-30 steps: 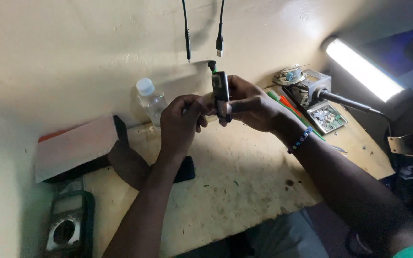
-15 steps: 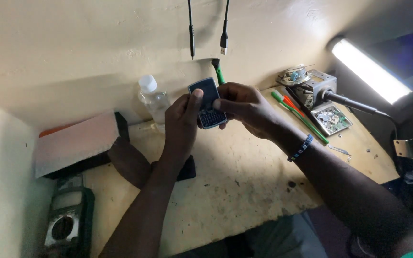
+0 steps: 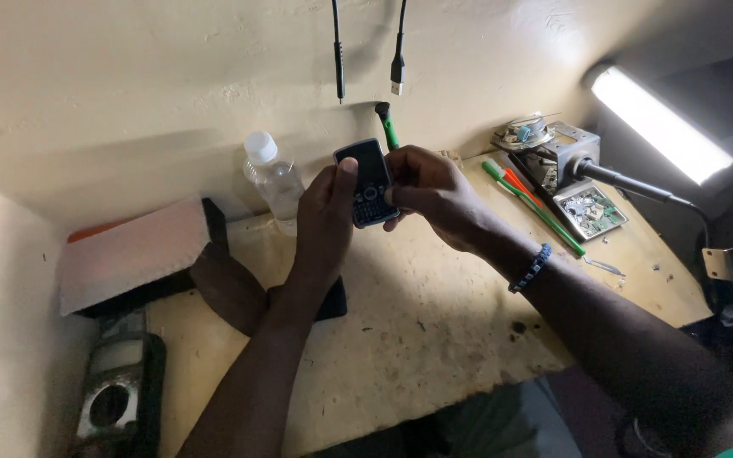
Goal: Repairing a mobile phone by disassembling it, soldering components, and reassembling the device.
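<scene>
Fingers (image 3: 343, 174) of the left hand (image 3: 326, 216) wrap the left side of a small dark keypad phone (image 3: 366, 183), while the right hand (image 3: 430, 193) pinches its right edge; both grip it above the back part of the surface (image 3: 434, 339), near the wall. Bare room lies below the hands toward the front edge. At the back edge, just left of the phone, stands a capped clear plastic bottle (image 3: 275, 180); its contents cannot be told. Toward the right back corner lies a small tray of parts (image 3: 589, 209).

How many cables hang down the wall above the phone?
2: a thin black cable on the left and a thicker one ending in a flat plug on the right, side by side above the phone.
</scene>
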